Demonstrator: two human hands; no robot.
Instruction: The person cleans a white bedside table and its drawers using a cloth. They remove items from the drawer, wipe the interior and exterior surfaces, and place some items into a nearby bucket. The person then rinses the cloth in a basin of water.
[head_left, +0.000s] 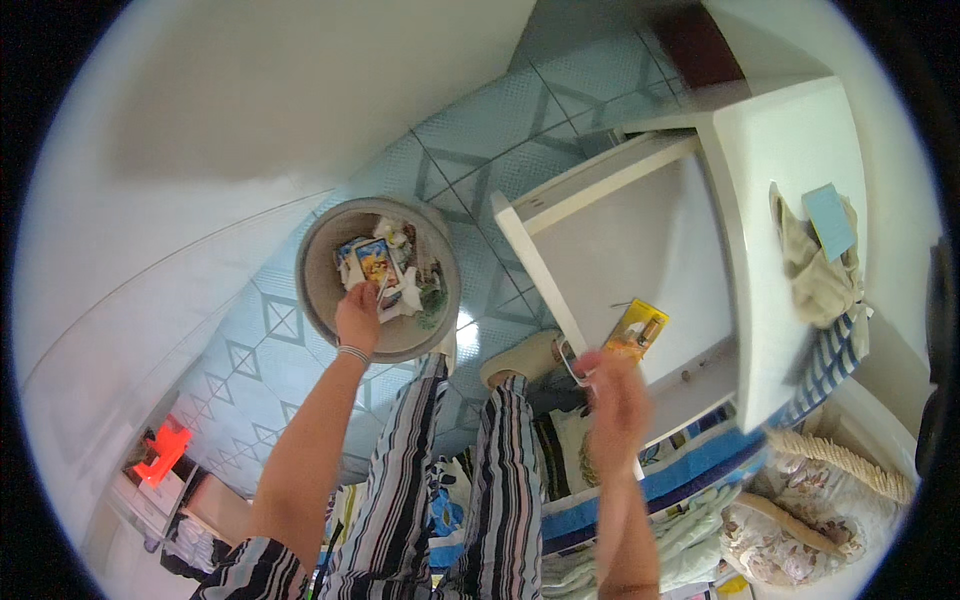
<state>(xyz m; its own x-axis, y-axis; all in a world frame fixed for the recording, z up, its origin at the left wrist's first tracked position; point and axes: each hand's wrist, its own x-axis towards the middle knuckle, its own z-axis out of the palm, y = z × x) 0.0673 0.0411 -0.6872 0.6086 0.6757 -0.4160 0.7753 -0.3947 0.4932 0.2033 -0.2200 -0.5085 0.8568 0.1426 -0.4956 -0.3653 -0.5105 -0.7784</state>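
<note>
My left hand (358, 319) reaches into a round beige waste bin (322, 217) on the floor. Its fingers are bent, and a slim pale item (383, 286) shows at the fingertips; whether they grip it is unclear. Beneath lie a colourful printed packet (377, 262) and crumpled white tissue (409, 292). My right hand (616, 390), blurred, is over the front corner of a pulled-out white drawer (622, 232), near its metal handle (570, 361). Just beyond that hand, a yellow blister pack (637, 330) with what looks like a battery lies in the drawer beside a small thin metal piece (620, 305).
The drawer juts from a white cabinet (795, 135), with a beige cloth (814, 277) and a light-blue flat item (829, 221) on top. A patterned blue cloth (675, 487) covers the seat below me. My slippered foot (517, 360) stands between bin and drawer. A white wall (187, 150) rises at left.
</note>
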